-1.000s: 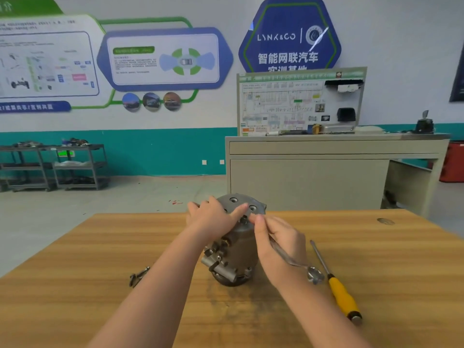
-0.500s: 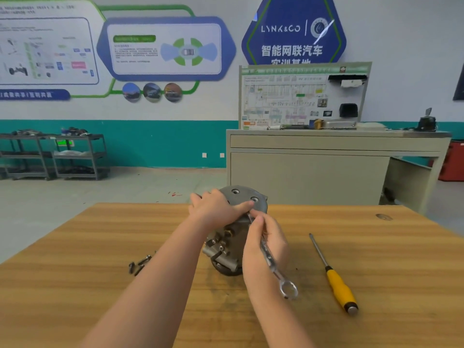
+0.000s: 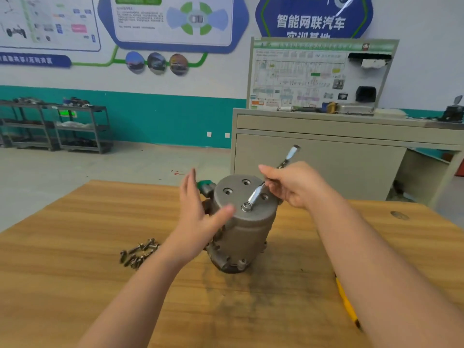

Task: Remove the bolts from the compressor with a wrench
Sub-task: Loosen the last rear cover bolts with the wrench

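Observation:
A grey metal compressor (image 3: 244, 229) stands upright on the wooden table (image 3: 75, 285). Its round top face shows three empty bolt holes and one bolt (image 3: 246, 206) at the near edge. My right hand (image 3: 296, 184) grips the shaft of a silver wrench (image 3: 256, 195), whose ring end sits on that bolt while its other end points up and away. My left hand (image 3: 198, 217) is spread with straight fingers beside the compressor's left side, the thumb close to its upper rim.
Several loose bolts (image 3: 138, 252) lie in a heap on the table left of the compressor. A yellow-handled screwdriver (image 3: 347, 305) lies to the right, mostly behind my right forearm. A beige cabinet (image 3: 326, 156) stands beyond the table's far edge.
My left hand has come off the compressor's top and opened beside it. The wrench has swung round from pointing toward me to pointing away. The camera has come closer.

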A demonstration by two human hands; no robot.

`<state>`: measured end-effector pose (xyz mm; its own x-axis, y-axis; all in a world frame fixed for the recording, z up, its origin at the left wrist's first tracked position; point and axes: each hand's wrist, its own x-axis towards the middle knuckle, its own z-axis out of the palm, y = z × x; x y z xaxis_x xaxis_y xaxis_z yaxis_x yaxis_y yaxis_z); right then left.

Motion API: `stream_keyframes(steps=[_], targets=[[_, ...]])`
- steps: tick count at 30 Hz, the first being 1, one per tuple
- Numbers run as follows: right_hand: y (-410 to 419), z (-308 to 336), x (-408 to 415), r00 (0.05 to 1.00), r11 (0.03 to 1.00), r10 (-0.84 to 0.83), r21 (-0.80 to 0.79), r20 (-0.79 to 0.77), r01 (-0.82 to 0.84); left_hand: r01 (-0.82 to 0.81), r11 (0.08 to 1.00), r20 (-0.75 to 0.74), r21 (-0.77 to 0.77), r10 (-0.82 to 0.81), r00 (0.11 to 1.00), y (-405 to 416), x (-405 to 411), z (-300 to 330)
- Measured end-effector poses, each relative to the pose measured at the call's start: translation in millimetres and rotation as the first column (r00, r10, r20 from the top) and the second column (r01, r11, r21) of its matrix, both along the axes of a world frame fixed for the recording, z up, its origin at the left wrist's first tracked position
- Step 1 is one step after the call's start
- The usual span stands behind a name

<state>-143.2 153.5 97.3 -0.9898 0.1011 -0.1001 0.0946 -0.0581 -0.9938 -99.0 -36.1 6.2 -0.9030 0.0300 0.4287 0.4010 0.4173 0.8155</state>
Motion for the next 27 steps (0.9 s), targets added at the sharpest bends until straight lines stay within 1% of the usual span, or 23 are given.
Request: stream_keyframes(steps=[1,3,4,5,6,7,9,11,12,13,14,16,17,18,19,20,21,22,23,24,25,26,27], targets=[[-4.0,8.0,-8.8,1.0,0.989,0.022,0.144,0.014,-0.024,0.002,1.0,0.013,-0.02,-0.002,1.0,-0.2,4.9,-12.4],[-15.5,19.2,-19.7,0.998,0.901,0.055,0.432,-0.007,-0.047,0.003,0.998,0.02,-0.069,-0.002,1.0,7.1,8.5,-32.4],[-23.3,22.7,-22.0,0.995,0.825,0.085,0.564,-0.047,-0.043,0.015,0.999,0.012,-0.033,-0.014,1.0,13.6,7.2,-38.0],[-32.4,24.8,-21.8,0.986,0.737,0.134,0.675,-0.098,-0.033,0.022,0.999,0.001,0.042,-0.022,1.0,20.7,4.9,-41.1],[-41.7,25.7,-19.6,0.968,0.652,0.199,0.758,-0.156,-0.012,0.006,0.995,0.001,0.102,-0.006,1.0,26.2,1.5,-42.2],[-50.5,24.8,-15.0,0.938,0.579,0.271,0.815,-0.216,0.02,-0.026,0.992,0.007,0.125,0.026,1.0,29.9,-2.8,-43.4],[-62.0,17.8,1.5,0.846,0.472,0.414,0.874,-0.335,0.116,-0.09,0.991,0.001,0.098,0.09,0.996,32.6,-9.6,-45.2],[-62.1,6.4,23.9,0.697,0.387,0.544,0.877,-0.467,0.285,-0.107,0.992,-0.043,0.073,0.11,0.993,31.9,-12.4,-43.2],[-58.0,-1.1,34.7,0.604,0.374,0.598,0.85,-0.527,0.37,-0.106,0.992,-0.067,0.062,0.11,0.992,32.0,-12.3,-42.6],[-51.9,-8.9,45.5,0.523,0.39,0.631,0.818,-0.572,0.423,-0.097,0.994,-0.087,0.042,0.101,0.991,32.9,-14.0,-42.8],[-44.2,-17.3,54.7,0.456,0.429,0.642,0.782,-0.616,0.453,-0.089,0.996,-0.114,0.002,0.089,0.989,33.9,-14.7,-44.1],[-26.6,-38.4,68.6,0.324,0.549,0.601,0.672,-0.73,0.497,-0.076,0.994,-0.161,-0.078,0.063,0.985,34.2,-16.0,-47.6],[-16.9,-50.2,74.2,0.274,0.606,0.556,0.608,-0.785,0.512,-0.056,0.997,-0.173,-0.046,0.047,0.984,32.6,-14.5,-49.6],[-7.2,-62.6,78.4,0.246,0.668,0.496,0.547,-0.833,0.505,-0.024,0.999,-0.168,0.04,0.03,0.985,30.3,-11.4,-50.6],[2.4,-74.7,81.2,0.25,0.741,0.41,0.48,-0.877,0.47,-0.003,0.991,-0.16,0.132,0.024,0.987,28.0,-8.1,-52.0],[9.5,-83.7,83.2,0.302,0.826,0.286,0.394,-0.909,0.403,0.011,0.978,-0.15,0.208,0.021,0.988,25.5,-5.3,-52.7],[13.2,-89.5,84.1,0.406,0.914,0.128,0.266,-0.905,0.305,0.024,0.964,-0.14,0.266,0.014,0.99,23.8,-3.8,-53.8],[14.0,-92.2,83.7,0.542,0.977,-0.038,0.083,-0.839,0.197,0.041,0.944,-0.126,0.326,0.001,0.992,22.5,-1.8,-55.9],[12.8,-92.8,80.6,0.675,0.987,-0.161,-0.135,-0.72,0.091,0.047,0.927,-0.102,0.372,-0.009,0.995,21.7,-2.9,-56.9],[11.3,-91.9,74.2,0.781,0.941,-0.217,-0.339,-0.586,0.007,0.047,0.913,-0.076,0.405,-0.017,0.997,21.1,-3.3,-57.9],[11.0,-89.2,64.8,0.855,0.873,-0.231,-0.488,-0.464,-0.028,0.039,0.907,-0.057,0.419,-0.017,0.998,20.4,-4.9,-59.4],[12.5,-83.7,54.0,0.904,0.829,-0.231,-0.559,-0.361,-0.011,0.036,0.905,-0.045,0.424,-0.019,0.999,20.4,-6.1,-60.4],[16.6,-76.5,43.0,0.934,0.841,-0.218,-0.54,-0.282,0.033,0.04,0.907,-0.04,0.42,-0.025,0.999,20.4,-7.0,-61.8]])
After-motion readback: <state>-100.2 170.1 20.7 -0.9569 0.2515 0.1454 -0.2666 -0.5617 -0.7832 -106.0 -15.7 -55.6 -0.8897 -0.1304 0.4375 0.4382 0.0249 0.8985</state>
